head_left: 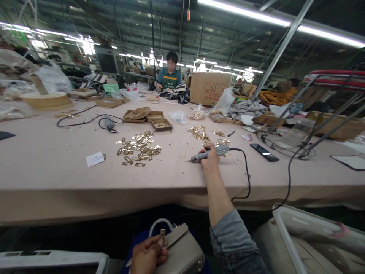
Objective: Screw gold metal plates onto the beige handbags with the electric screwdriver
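Note:
My right hand (210,159) is wrapped round a grey electric screwdriver (218,150), its tip pointing left just above the table. A black cord runs from its back end. Low in the view, my left hand (149,254) pinches a small gold metal plate (162,236) with a slot, held upright. That hand is at the flap of a beige handbag (182,251), which rests on my lap with its wrapped handle toward the table. A pile of gold metal plates (139,146) lies left of the screwdriver. More gold metal pieces (199,132) lie beyond it.
A black phone (264,152) and a metal stand (302,150) are on the right. A small box of gold parts (162,125) and a white card (95,159) are on the table. White bins (288,228) flank my lap. A co-worker (169,78) sits opposite.

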Demonstrator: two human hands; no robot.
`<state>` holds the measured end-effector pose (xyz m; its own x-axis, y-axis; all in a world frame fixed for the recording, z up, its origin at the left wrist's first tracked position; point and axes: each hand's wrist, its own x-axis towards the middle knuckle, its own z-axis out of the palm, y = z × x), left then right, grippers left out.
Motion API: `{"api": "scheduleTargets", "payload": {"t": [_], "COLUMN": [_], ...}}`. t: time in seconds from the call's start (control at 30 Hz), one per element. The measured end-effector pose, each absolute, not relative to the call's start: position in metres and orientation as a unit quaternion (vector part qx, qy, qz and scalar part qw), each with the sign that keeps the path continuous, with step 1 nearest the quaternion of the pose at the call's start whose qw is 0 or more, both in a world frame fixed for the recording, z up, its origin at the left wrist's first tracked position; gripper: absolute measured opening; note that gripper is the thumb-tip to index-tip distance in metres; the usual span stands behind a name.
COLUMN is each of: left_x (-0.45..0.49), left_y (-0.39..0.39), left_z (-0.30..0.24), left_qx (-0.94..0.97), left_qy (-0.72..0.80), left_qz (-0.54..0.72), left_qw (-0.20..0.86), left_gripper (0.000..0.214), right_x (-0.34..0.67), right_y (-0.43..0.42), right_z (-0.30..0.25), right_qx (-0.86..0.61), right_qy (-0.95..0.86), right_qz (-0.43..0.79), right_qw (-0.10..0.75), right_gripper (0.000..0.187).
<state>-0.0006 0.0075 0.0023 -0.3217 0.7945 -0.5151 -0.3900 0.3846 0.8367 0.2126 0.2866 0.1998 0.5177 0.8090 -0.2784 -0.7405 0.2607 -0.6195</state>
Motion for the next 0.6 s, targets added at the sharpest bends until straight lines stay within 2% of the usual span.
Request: {"api": "scheduleTargets", "payload": {"t": [0.6], "left_x": [0.0008], "left_y": [0.0069], "left_z": [0.0087], "left_qx": [0.158], "left_qy": [0.619], "left_qz": [0.533], "left_qw": [0.555], "left_gripper": [0.037], "right_x": [0.2159], "right_y": [0.2858], "right_z": [0.1911], "right_qx": [-0.338], "right_qy": [-0.064], "right_qz": [0.480], "right_qw": [0.807], "right_gripper": [0.041]}}
